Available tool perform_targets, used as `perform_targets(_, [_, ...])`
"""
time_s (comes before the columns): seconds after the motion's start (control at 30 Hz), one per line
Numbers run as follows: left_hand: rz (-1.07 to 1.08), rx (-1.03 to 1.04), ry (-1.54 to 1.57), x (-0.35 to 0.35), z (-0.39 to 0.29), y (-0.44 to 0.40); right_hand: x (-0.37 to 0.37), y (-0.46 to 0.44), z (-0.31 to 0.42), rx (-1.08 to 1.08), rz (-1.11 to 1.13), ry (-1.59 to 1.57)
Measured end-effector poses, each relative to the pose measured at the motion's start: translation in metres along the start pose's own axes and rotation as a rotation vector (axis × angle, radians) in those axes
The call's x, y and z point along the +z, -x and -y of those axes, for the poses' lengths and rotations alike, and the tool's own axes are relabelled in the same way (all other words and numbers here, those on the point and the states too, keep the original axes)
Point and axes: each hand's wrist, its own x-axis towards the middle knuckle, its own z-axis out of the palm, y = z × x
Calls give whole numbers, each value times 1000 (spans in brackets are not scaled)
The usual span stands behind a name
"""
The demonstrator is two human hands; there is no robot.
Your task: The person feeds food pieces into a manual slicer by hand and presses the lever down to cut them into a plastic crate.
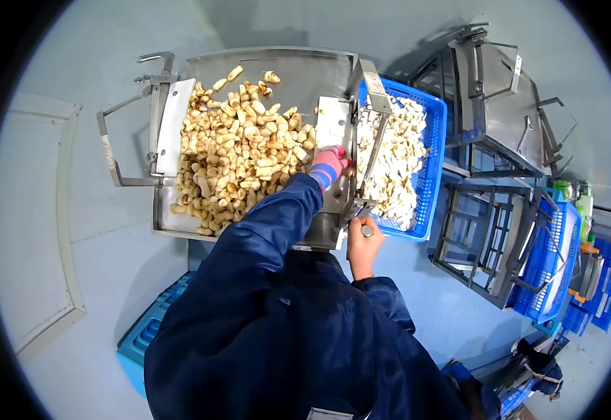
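Note:
My left hand [328, 166], in a pink and blue striped glove, rests at the cutting edge of a metal board [333, 126], fingers curled together. What they hold, if anything, is hidden. My right hand [363, 245] is bare and closed round the handle [367, 231] of a long lever blade [375, 150], which is tilted up along the board's right side. Left of the board, a heap of pale, stubby mushrooms [242, 140] lies in a steel tray [291, 66]. On the right, cut white pieces [396, 161] fill a blue plastic basket [435, 154].
A second lever cutter [130, 133] is mounted on the tray's left side. Another steel table [508, 105] and a metal frame [480, 238] stand at the right, with a blue crate [557, 259] beside them. A teal crate [137, 350] sits on the floor at lower left.

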Motion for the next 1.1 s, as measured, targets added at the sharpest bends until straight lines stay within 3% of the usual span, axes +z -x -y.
perform_targets(0.03, [-80, -74, 67, -8, -19, 10, -2, -1, 10, 39, 8, 15])
perform_targets(0.13, [-57, -160, 361, 0, -8, 17, -1, -1, 5, 107, 25, -46])
perform_targets(0.27, [-25, -9, 397, 17, 17, 37, 14, 17, -44, -27, -53, -22])
perform_targets(0.33, [-15, -69, 565, 29, 26, 40, 15, 21, -75, 19, -6, -60])
perform_targets(0.4, [-43, -24, 488, 12, 8, 51, 17, 16, -58, -44, -37, -40])
perform_targets(0.57, [-69, 64, 351, 9, 4, 57, 1, -5, 33, 151, 20, -146])
perform_targets(0.63, [-83, 165, 384, 17, 10, 60, 1, -5, 25, 113, 26, -103])
perform_targets(0.73, [-141, 135, 395, 35, 21, 45, 1, -6, 30, 144, 29, -125])
perform_targets(0.87, [-185, 124, 179, 14, 2, 35, 0, -9, 38, 137, 24, -89])
perform_targets(0.93, [-119, 78, 298, 21, 10, 32, 6, 2, 13, -72, -58, 60])
perform_targets(1.03, [-151, 110, 405, 26, 10, 31, 12, 22, -79, 130, 51, -54])
perform_targets(1.1, [-144, 83, 329, 17, 5, 30, 12, 12, -63, 70, -23, -119])
